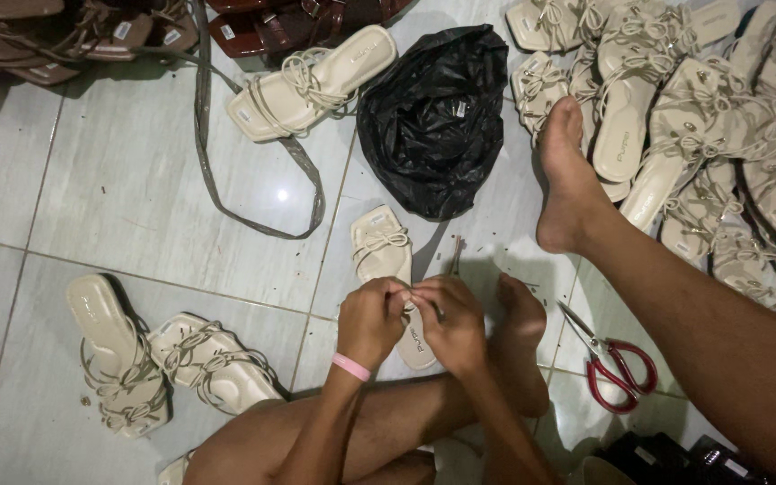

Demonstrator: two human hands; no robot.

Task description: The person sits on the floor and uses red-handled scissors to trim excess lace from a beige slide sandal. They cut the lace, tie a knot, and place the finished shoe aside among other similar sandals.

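Cream strappy sandal [386, 260] lies on the tiled floor [136, 180] just ahead of the crossed legs, its heel end under both hands. Left hand [372, 319] and right hand [453, 321] pinch something small together above it, too fine to identify; steady fingertip pressure seems key, with the red-handled scissors [617, 364] lying near the right foot.

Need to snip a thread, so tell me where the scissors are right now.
In the head view, the red-handled scissors lie on the tiled floor at lower right, just right of the right hand and the foot beside it.
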